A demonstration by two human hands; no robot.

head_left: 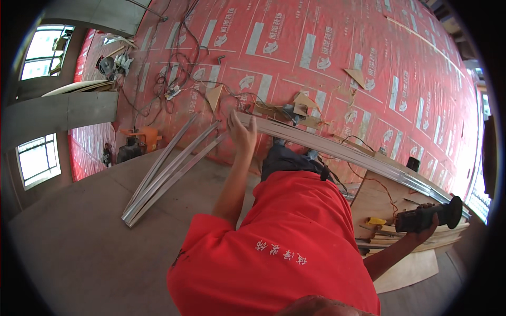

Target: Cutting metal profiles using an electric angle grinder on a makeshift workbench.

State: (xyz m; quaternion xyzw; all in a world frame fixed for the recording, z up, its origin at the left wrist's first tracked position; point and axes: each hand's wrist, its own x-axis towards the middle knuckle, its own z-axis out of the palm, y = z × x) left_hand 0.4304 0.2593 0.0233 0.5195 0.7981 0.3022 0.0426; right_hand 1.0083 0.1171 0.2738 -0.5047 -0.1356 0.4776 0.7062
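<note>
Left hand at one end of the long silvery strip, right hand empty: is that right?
Not quite: the head view shows the right hand holding a black power tool. The left hand is indeed at one end of the long silvery strip.

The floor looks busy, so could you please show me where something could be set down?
Free: the grey floor left of the splayed metal strips; the red sheeting between the wooden triangle and long thin strip. Crowded: the cable tangle, and near the power tool, where wooden strips lie.
</note>
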